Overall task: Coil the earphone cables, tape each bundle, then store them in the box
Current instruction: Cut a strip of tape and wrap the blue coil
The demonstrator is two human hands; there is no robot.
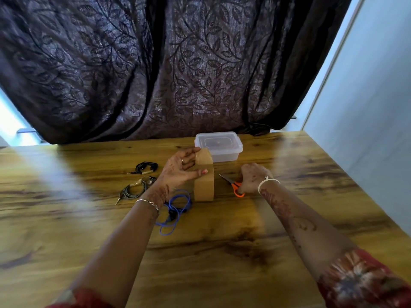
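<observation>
Left hand (182,171) grips the upright brown packing-tape roll (204,185); right hand (252,177), knuckles up, clasps orange-handled steel scissors (235,187).

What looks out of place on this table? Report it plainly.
Only the blue earphone cable: it sprawls in loose loops beside the upright brown tape roll, while the black earphone bundle and the grey earphone bundle lie neatly coiled. Nothing looks spilled or damaged.
</observation>
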